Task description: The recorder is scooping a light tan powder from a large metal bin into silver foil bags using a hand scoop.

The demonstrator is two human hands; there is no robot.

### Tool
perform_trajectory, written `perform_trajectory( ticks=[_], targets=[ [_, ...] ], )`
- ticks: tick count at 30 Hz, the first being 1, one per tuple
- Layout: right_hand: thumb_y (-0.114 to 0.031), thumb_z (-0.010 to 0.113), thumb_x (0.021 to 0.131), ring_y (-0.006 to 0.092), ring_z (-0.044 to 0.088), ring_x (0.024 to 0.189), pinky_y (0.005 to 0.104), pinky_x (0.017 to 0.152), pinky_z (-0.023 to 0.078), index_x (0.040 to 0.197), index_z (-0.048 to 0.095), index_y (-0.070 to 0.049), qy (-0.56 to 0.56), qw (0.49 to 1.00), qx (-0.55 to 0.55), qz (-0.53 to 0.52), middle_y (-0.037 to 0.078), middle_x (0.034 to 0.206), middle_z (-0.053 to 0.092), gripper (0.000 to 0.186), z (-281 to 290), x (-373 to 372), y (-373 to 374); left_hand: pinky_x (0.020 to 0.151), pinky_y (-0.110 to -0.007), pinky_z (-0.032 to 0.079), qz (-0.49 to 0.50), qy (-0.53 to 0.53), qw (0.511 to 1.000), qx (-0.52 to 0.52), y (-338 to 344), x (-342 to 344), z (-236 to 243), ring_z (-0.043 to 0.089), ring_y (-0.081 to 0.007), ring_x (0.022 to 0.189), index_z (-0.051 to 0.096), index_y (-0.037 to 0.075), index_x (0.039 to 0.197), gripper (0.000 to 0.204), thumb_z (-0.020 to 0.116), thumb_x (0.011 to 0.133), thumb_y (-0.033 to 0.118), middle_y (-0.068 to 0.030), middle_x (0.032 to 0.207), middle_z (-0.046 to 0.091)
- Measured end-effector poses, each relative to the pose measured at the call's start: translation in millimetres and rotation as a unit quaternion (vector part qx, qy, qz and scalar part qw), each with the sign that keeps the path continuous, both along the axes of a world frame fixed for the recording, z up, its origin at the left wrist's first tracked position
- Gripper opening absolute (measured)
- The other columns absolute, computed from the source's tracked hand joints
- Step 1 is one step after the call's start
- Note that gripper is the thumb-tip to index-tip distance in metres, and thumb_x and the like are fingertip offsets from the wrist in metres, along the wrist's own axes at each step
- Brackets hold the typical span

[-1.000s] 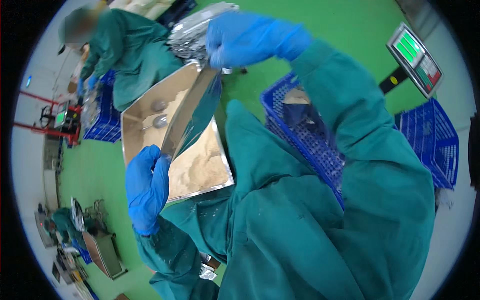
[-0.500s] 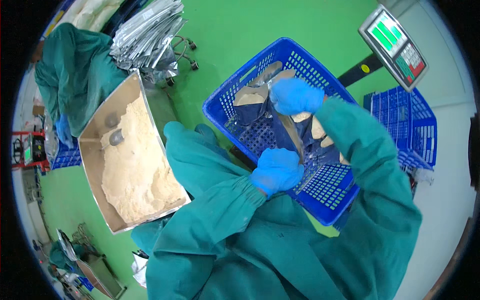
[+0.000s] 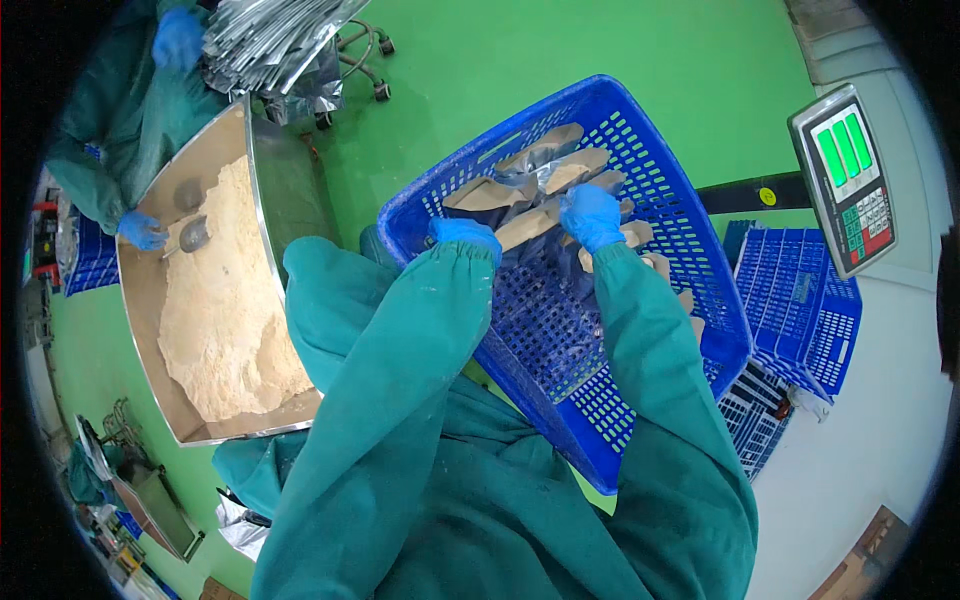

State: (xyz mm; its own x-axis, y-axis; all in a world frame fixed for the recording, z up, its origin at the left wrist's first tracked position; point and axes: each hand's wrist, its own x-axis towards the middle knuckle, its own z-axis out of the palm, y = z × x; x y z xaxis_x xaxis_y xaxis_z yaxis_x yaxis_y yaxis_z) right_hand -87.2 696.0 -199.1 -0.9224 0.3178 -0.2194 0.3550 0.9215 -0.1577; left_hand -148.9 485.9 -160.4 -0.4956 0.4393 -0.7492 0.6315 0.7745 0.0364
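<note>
Several open-topped foil pouches with beige powder in them, among them one pouch [image 3: 483, 194], stand along the far side of a blue plastic crate [image 3: 540, 340]. Gloved in blue, my left hand [image 3: 466, 236] is closed at the near left end of another open pouch [image 3: 522, 228]. My right hand [image 3: 592, 216] closes on the same pouch's other end, close to the row along the right wall. The fingertips of both hands are partly hidden.
To the left stands a metal bin [image 3: 290, 185] of beige powder [image 3: 230, 300] with a scoop [image 3: 195, 234]; a co-worker's gloved hand [image 3: 142, 231] is at its edge. Flat foil bags [image 3: 275, 45] are stacked behind. A scale display [image 3: 846, 165] and stacked crates [image 3: 800, 300] are right.
My left hand has moved from the crate's near side to its far left part, with the pouch between my hands shifting that way. The co-worker's hand has come to the bin.
</note>
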Motion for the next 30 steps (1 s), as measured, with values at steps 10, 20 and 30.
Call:
perform_trajectory(
  ticks=[10, 20, 30],
  targets=[
    [-0.045, 0.054, 0.084, 0.0368, 0.063, 0.081, 0.0474, 0.071, 0.05, 0.088, 0.066, -0.002, 0.036, 0.992, -0.081, -0.087, 0.021, 0.087, 0.066, 0.045, 30, 24, -13, 0.071, -0.044, 0.049, 0.085, 0.244, 0.898, 0.357, -65, 10, 124, 0.063, -0.0353, 0.081, 0.065, 0.005, 0.086, 0.033, 0.052, 0.084, 0.035, -0.0172, 0.085, 0.065],
    [-0.034, 0.053, 0.08, 0.0378, 0.063, 0.079, 0.0491, 0.07, 0.049, 0.084, 0.064, -0.003, 0.188, 0.958, -0.207, -0.06, 0.021, 0.083, 0.064, 0.033, 106, 31, -96, 0.065, -0.04, 0.047, 0.289, 0.631, 0.634, 0.341, -441, 151, 196, 0.053, -0.0316, 0.07, 0.063, 0.001, 0.097, 0.018, 0.053, 0.085, 0.012, -0.019, 0.078, 0.056],
    [-0.035, 0.057, 0.083, 0.0361, 0.058, 0.084, 0.0457, 0.072, 0.045, 0.083, 0.059, -0.004, 0.198, 0.865, -0.329, 0.324, 0.017, 0.086, 0.059, 0.031, 201, 6, -333, 0.053, -0.037, 0.048, 0.201, 0.57, 0.759, 0.243, -590, 376, 105, 0.057, -0.0276, 0.06, 0.063, 0.002, 0.082, 0.035, 0.062, 0.08, 0.036, -0.0126, 0.07, 0.061]
  ],
)
